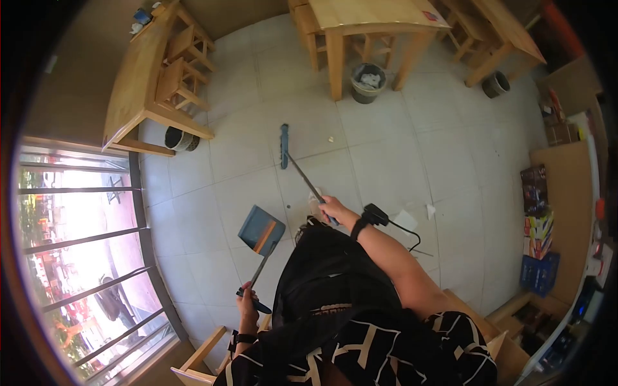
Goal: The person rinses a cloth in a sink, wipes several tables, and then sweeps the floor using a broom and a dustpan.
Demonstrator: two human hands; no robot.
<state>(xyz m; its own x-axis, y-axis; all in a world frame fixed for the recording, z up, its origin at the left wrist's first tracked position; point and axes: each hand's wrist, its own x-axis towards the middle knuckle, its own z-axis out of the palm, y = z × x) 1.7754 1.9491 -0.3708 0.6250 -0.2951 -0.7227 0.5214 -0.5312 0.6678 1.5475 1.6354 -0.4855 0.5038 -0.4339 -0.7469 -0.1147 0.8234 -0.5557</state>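
Note:
My right hand (332, 210) is closed around the handle of a broom (284, 147), whose blue-grey head rests on the tiled floor ahead of me. In my left hand (246, 298) is the dark handle of a dustpan (262, 230). Its blue-grey pan, with an orange-brown strip across it, is low over the floor at my front left. A small pale scrap (331, 139) lies to the right of the broom head. Between the broom and the dustpan there is a small dark spot (288, 206) on the floor.
A wooden table (380, 16) stands ahead with a waste bin (368, 83) beneath its edge. Another table (132, 83) with stools and a bin (181, 139) is at left. White paper pieces (430, 210) lie right of my arm. Boxes (538, 235) line the right side.

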